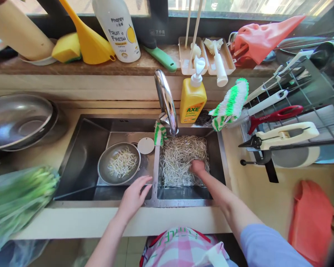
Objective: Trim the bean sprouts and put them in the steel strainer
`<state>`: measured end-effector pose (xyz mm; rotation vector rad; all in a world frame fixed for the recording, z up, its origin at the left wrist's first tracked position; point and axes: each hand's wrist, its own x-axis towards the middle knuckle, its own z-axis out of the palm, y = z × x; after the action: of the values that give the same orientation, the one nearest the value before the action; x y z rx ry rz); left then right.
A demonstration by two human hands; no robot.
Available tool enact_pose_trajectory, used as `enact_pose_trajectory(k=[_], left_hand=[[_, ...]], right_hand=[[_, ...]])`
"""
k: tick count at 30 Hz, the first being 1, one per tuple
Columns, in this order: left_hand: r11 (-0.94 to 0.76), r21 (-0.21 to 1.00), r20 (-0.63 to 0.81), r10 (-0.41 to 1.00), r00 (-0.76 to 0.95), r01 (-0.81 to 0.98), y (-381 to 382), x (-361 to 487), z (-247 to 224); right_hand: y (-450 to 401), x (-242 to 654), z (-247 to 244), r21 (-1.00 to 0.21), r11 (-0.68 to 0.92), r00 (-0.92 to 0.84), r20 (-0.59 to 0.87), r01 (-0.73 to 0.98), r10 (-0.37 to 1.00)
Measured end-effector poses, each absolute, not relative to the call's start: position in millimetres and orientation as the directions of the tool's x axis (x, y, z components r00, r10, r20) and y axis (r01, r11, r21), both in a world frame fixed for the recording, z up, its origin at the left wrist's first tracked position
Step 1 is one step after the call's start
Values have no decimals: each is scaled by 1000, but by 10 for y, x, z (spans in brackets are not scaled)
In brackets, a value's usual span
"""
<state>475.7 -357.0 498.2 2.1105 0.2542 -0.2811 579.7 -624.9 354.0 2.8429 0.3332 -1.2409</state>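
Bean sprouts point(178, 159) float in water and cover most of the right sink basin point(172, 193). My right hand point(197, 167) is dipped among them near the basin's right side; sprouts and water hide its fingertips, so its grip is not visible. My left hand point(136, 193) hovers empty at the front of the left basin point(83, 159), close to the divider, fingers stretched out and thumb apart. Left of it, a round metal strainer bowl point(102, 171) holds a small heap of sprouts point(123, 163). A white disc point(146, 145) lies beside the bowl.
The chrome faucet point(167, 100) arches over the divider, with a green-white cloth point(159, 134) at its base. Behind stands a yellow soap bottle point(193, 101). A utensil rack point(295, 85) is at right; bagged green vegetables point(25, 196) and metal bowls point(19, 118) are at left.
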Motion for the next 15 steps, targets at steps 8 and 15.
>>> enact_pose_trajectory(k=[8, 15], left_hand=[[-573, 809, -270, -164, 949, 131, -4085, 4725, 5137], [-589, 801, -309, -250, 917, 109, -4412, 4719, 5196]], right_hand=[[-6303, 5763, 3539, -111, -972, 566, -797, 209, 213], [-6005, 5617, 3475, -231, -960, 583, -763, 156, 279]])
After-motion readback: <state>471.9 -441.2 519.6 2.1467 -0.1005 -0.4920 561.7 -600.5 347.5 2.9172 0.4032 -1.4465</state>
